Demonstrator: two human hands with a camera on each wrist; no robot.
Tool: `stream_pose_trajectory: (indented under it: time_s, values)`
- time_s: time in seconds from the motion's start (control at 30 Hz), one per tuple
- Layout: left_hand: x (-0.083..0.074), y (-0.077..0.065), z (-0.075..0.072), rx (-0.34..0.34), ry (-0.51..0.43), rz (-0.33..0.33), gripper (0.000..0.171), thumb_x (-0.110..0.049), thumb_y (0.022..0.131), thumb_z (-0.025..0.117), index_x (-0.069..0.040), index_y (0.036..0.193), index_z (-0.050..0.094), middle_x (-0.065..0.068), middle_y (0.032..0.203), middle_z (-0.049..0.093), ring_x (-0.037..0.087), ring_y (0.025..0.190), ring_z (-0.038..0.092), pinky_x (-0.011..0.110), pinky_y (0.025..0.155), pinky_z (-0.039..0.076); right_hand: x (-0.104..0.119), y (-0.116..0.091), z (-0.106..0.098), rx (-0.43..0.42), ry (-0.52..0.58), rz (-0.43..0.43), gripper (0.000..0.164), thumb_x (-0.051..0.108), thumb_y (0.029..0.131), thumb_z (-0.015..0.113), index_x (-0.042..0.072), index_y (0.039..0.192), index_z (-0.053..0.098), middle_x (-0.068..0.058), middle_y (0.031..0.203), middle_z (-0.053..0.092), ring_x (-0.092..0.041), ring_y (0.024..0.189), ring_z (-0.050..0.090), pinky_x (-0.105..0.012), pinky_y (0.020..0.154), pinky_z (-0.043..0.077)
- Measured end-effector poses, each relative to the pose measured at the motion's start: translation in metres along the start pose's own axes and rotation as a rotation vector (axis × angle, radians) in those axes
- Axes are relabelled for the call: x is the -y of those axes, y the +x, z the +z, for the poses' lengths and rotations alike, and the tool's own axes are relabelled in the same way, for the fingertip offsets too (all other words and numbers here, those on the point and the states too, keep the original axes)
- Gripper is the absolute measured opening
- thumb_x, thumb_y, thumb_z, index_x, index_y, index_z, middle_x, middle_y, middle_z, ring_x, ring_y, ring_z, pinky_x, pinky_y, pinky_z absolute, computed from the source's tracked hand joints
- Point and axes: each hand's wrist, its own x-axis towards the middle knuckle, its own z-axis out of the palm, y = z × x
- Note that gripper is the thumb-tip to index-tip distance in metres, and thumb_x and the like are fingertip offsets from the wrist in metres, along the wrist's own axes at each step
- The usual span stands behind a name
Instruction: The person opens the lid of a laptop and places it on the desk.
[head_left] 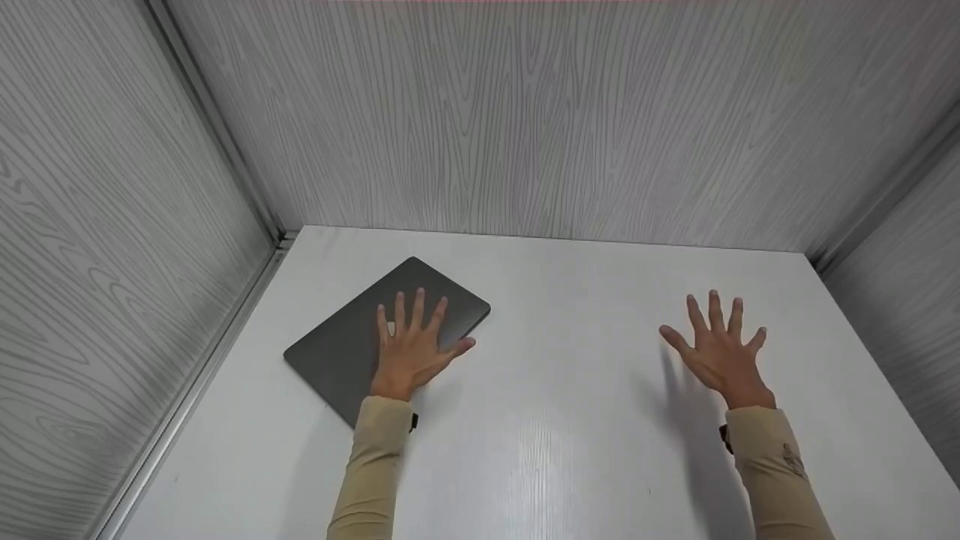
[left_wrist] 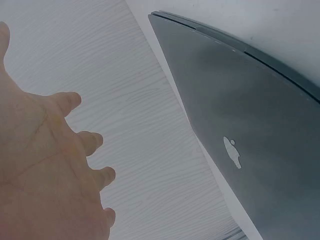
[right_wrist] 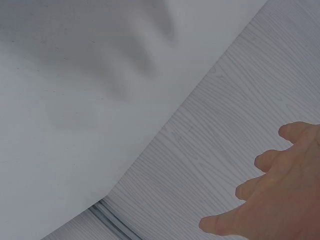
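Observation:
A closed dark grey laptop (head_left: 345, 345) lies at an angle on the left of the white table, with a light apple logo (left_wrist: 232, 152) on its lid. My left hand (head_left: 411, 356) is held over the laptop with its fingers spread; in the left wrist view a gap shows between the hand and the lid. Over the right part of the table, my right hand (head_left: 724, 360) is raised with fingers spread and nothing in it. Its shadow falls on the tabletop below. The laptop is partly hidden by the left hand and forearm in the head view.
The white table (head_left: 555, 360) is bordered by a wood-grain back wall (head_left: 525, 120) and side panels (head_left: 97, 262). Metal strips (head_left: 217, 352) run along the left panel's foot. Tan sleeves (head_left: 371, 472) cover both forearms.

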Motion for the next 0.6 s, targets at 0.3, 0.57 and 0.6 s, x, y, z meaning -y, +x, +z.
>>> stream_pose_trajectory:
  time_s: [0.3,0.57,0.6]
  values:
    - [-0.0027,0.0014,0.0018,-0.011,-0.013,-0.007,0.090,-0.071,0.093,0.050,-0.015,0.161,0.030,0.021,0.166,0.015,0.047,0.152,0.003,0.066,0.117,-0.006,0.0064,0.0066,0.0006,0.014,-0.032,-0.017,0.094,0.069,0.100,0.035,0.000,0.161,0.013,-0.031,0.164,-0.006,-0.053,0.146,-0.018,-0.083,0.100,-0.013]
    - [-0.0025,0.0044,0.0050,-0.008,0.002,0.004,0.092,-0.075,0.093,0.044,-0.015,0.161,0.030,0.020,0.167,0.016,0.045,0.152,0.004,0.066,0.117,-0.005,0.0087,0.0096,0.0067,0.000,-0.030,-0.032,0.094,0.068,0.100,0.035,-0.001,0.160,0.014,-0.031,0.164,-0.005,-0.054,0.146,-0.018,-0.084,0.100,-0.013]
    - [-0.0024,0.0047,0.0052,-0.009,0.004,0.004,0.093,-0.076,0.092,0.043,-0.016,0.161,0.030,0.019,0.167,0.016,0.044,0.153,0.004,0.065,0.117,-0.006,0.0087,0.0099,0.0071,-0.002,-0.030,-0.035,0.094,0.068,0.100,0.035,-0.001,0.160,0.014,-0.032,0.164,-0.005,-0.054,0.146,-0.018,-0.083,0.100,-0.013]
